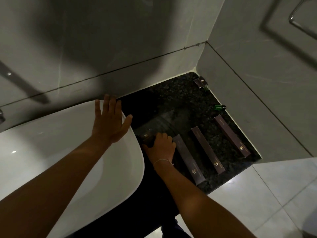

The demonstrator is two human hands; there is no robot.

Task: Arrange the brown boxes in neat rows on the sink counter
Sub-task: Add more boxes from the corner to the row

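Three long brown boxes lie side by side on the dark speckled counter (173, 93): one (188, 158) nearest my right hand, a second (207, 150) in the middle, a third (230, 134) by the right wall. My right hand (161, 145) is closed on a fourth brown box (145, 136) at the left of the row, next to the basin; most of this box is hidden under the hand. My left hand (109, 121) rests flat, fingers spread, on the rim of the white basin (56, 145). A small brown box (200, 82) sits in the far corner.
Two small green bottles stand along the right wall, one (220, 107) midway and one (207, 87) by the corner box. Grey tiled walls close the counter at the back and right. Pale floor tiles (267, 194) show past the counter's front edge.
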